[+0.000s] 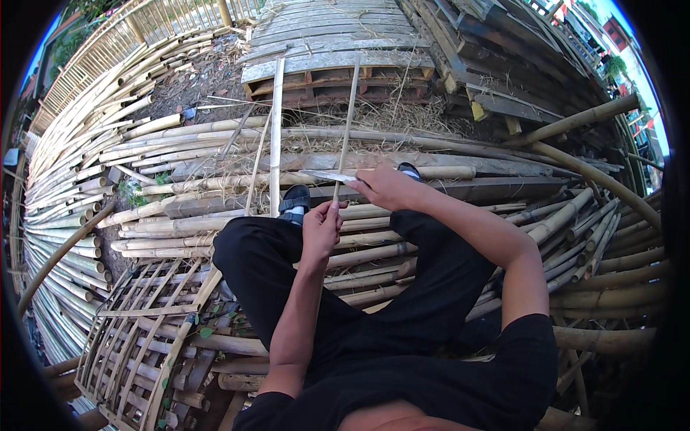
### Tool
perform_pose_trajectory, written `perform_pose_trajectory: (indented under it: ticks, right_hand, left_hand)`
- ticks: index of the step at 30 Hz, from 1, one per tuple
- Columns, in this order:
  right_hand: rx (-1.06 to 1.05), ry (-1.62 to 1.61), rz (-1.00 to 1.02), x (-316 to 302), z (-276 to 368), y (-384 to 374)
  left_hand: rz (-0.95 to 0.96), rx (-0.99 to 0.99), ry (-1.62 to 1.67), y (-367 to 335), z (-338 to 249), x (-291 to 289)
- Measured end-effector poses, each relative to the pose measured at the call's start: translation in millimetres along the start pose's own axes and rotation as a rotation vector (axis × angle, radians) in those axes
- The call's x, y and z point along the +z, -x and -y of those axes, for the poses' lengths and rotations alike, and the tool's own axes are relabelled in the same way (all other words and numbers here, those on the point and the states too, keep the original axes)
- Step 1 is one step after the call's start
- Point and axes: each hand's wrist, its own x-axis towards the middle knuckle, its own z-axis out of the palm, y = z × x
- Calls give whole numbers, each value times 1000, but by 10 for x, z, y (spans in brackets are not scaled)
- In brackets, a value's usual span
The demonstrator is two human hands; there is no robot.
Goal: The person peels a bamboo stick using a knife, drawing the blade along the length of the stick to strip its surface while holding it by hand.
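Observation:
My left hand [321,228] is closed around the near end of a long, thin bamboo strip [348,118], which runs away from me toward the pallet. In my right hand [384,187] is a knife [327,175], gripped near its handle, with the blade pointing left. The blade lies across the strip just beyond my left fingers and seems to touch it. Most of the knife's handle is hidden inside my right fist. To the left of the strip stands a wider, pale bamboo slat [276,136], which neither hand touches.
A wooden pallet [338,63] lies ahead, with stacked timber [496,65] to its right. Bamboo poles [144,208] cover the ground under and around my legs, and a large pile [68,215] lies far left. A woven bamboo lattice [140,330] sits at lower left.

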Motion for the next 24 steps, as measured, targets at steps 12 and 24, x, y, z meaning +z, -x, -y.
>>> perform_pose_trajectory:
  ticks: [12, 24]
  right_hand:
    - [-62, -6, 10, 258, -12, -17]
    - [153, 184, -87, -26, -474, -188]
  left_hand:
    - [-202, 162, -261, 11, 26, 71]
    - [-229, 229, -398, -36, 41, 91]
